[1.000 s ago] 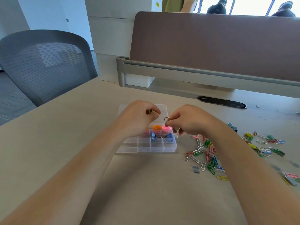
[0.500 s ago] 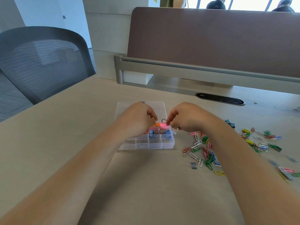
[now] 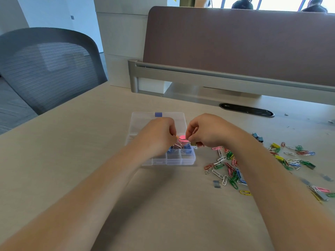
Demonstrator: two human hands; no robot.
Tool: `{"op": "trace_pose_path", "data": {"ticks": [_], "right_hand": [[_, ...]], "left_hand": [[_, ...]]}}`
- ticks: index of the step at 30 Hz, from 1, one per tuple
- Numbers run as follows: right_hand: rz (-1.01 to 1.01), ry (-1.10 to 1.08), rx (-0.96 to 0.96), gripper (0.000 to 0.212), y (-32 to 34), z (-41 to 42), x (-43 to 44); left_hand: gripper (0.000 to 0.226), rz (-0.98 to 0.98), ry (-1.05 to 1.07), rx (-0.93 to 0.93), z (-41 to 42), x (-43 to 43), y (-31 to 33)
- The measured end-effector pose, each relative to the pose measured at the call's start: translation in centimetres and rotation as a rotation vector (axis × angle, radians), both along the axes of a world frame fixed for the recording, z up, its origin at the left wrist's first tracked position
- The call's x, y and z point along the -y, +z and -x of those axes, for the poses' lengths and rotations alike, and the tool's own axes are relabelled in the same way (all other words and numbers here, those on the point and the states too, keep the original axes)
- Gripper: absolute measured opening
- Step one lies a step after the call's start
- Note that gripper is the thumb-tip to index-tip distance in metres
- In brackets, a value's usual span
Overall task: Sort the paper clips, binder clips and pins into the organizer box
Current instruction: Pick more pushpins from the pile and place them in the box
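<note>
On beige bench (image 3: pixel 87 145), head view: we see left hand (image 3: pixel 159 136), right hand (image 3: pixel 208 131) close together over clear plastic organizer box (image 3: pixel 181 161). Right fingers pinch thin silver wire piece (image 3: pixel 185 140) beside pink round item (image 3: pixel 182 136). Left fingers curled; grasp we cannot tell. Blue binder clips (image 3: pixel 188 149) inside box; coloured paper clips (image 3: pixel 228 166) scattered right.

An open-plan office, brown fabric desk divider (image 3: pixel 235 44) across the upper right, grey mesh office chair (image 3: pixel 49 69) at left, cable grommet (image 3: pixel 246 109) set in the beige desk (image 3: pixel 72 142), seated people beyond the divider
</note>
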State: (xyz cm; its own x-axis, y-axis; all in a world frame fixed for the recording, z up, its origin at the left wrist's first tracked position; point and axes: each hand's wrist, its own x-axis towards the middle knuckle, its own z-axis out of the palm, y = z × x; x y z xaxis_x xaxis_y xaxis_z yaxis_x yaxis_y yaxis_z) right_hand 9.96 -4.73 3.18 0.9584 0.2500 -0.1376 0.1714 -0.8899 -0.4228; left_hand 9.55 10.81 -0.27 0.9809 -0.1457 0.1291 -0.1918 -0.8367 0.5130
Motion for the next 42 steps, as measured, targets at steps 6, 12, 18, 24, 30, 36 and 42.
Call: {"op": "trace_pose_path", "data": {"ticks": [6, 12, 18, 24, 30, 36, 42], "right_hand": [[0.001, 0.015, -0.009, 0.013, -0.2, 0.0, -0.2], [0.018, 0.005, 0.022, 0.01, -0.3, -0.1, -0.2], [0.016, -0.014, 0.055, 0.025, 0.0, -0.2, 0.0], [0.059, -0.007, 0.04, 0.02, 0.0, 0.0, -0.1], [0.061, -0.015, 0.051, 0.019, -0.2, -0.1, -0.1], [0.043, -0.009, 0.065, 0.026, -0.1, -0.2, 0.1], [0.018, 0.004, 0.052, 0.025, -0.5, -0.2, -0.4]], "left_hand": [[0.028, -0.087, 0.028, 0.03, 0.1, 0.4, -0.2], [0.021, -0.107, 0.009, 0.004, 0.0, 0.1, 0.1], [0.011, -0.054, -0.025, -0.003, -0.1, -0.8, 0.4], [0.008, -0.102, -0.038, -0.018, -0.3, -0.6, 0.2], [0.014, -0.105, -0.035, -0.032, -0.1, -0.8, 0.3], [0.016, -0.094, 0.019, -0.057, 0.0, -0.7, 0.4], [0.019, -0.111, 0.031, -0.051, 0.0, -0.5, 0.2]]}}
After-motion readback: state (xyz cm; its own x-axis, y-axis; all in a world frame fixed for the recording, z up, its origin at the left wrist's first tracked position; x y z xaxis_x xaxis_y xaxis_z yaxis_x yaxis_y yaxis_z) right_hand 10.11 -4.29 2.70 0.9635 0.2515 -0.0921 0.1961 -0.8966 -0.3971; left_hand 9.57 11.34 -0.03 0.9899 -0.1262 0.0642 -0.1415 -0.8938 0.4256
